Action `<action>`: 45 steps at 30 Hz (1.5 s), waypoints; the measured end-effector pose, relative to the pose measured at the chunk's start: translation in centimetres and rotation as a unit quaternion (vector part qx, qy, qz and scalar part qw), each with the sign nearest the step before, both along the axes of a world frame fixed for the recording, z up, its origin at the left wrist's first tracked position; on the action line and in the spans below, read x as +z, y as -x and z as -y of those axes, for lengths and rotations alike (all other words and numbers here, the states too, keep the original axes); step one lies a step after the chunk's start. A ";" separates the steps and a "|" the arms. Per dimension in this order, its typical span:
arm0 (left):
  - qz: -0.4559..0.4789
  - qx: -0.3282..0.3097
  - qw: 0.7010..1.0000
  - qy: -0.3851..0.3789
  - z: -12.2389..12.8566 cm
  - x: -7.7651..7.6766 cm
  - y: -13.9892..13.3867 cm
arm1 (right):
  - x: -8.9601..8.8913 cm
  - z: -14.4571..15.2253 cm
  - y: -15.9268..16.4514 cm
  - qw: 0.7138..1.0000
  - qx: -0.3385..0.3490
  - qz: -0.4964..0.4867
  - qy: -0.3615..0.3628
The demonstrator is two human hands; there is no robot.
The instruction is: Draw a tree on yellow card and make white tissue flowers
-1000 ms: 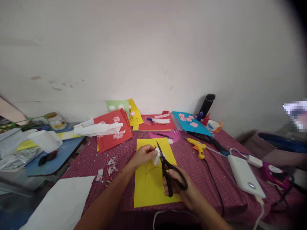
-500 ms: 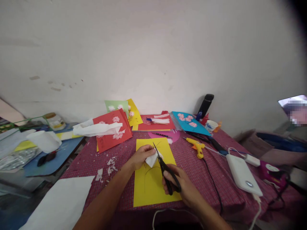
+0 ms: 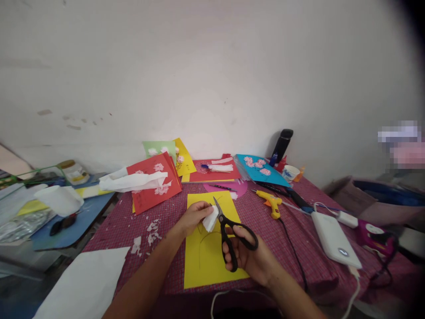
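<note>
My left hand (image 3: 196, 217) pinches a small folded piece of white tissue paper (image 3: 210, 220) above a yellow sheet of paper (image 3: 212, 261). Black-handled scissors (image 3: 229, 237) are in my right hand (image 3: 247, 254), fingers through the handle loops. Their blades are parted at the paper's right edge, pointing away from me. Thin dark curved lines run over the yellow sheet, which lies flat on the checked cloth.
White scraps (image 3: 152, 232) and a large white sheet (image 3: 86, 279) lie to the left. Behind are red cards (image 3: 152, 181) and a blue card (image 3: 265, 173) with pink flowers. A yellow glue gun (image 3: 272, 204) and white power bank (image 3: 335, 241) sit right.
The scissor handles have spread and the blades have opened wider. My right hand has turned slightly, while my left hand still pinches the tissue paper in nearly the same place.
</note>
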State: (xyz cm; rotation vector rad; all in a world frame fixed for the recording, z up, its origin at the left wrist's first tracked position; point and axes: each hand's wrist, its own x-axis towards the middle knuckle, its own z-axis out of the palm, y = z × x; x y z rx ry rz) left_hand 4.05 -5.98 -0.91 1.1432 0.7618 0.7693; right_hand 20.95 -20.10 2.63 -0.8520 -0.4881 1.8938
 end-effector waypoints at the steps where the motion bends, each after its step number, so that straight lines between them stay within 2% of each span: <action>1: -0.006 0.011 1.000 -0.014 0.0 0.0 0.0 | 0.0 0.0 0.0 1.000 0.001 -0.008 0.003; 8: -0.050 0.049 0.995 -0.069 -0.2 0.3 0.2 | -0.1 -0.2 0.0 0.999 0.000 -0.050 0.018; 15: -0.022 0.000 0.999 -0.036 -0.1 0.1 0.2 | 0.3 -0.5 0.0 0.998 0.006 -0.059 0.018; 23: -0.018 -0.008 1.000 0.001 -0.1 -0.1 0.3 | 0.4 -0.5 -0.2 0.995 0.002 -0.097 0.025; 28: -0.044 0.013 0.999 -0.004 -0.3 0.3 0.8 | 0.5 -0.5 -0.3 0.994 -0.004 -0.104 0.028; 30: -0.035 0.018 0.998 -0.039 -0.3 0.7 0.9 | 0.6 -0.5 -0.2 0.994 -0.010 -0.101 0.030; 33: -0.041 -0.010 0.988 -0.147 0.0 1.2 0.9 | 0.7 -0.5 -0.1 0.995 -0.019 -0.093 0.029; 35: -0.081 -0.029 0.970 -0.229 0.5 1.3 0.7 | 0.7 -0.5 0.0 0.995 -0.022 -0.089 0.026; 38: -0.138 -0.014 0.939 -0.313 1.0 1.3 0.3 | 0.6 -0.6 0.2 0.996 -0.026 -0.085 0.031; 42: -0.170 0.003 0.918 -0.359 1.3 1.4 0.0 | 0.6 -0.7 0.3 0.996 -0.026 -0.081 0.039; 45: -0.179 0.001 0.913 -0.366 1.2 1.5 0.0 | 0.6 -0.7 0.3 0.996 -0.024 -0.082 0.038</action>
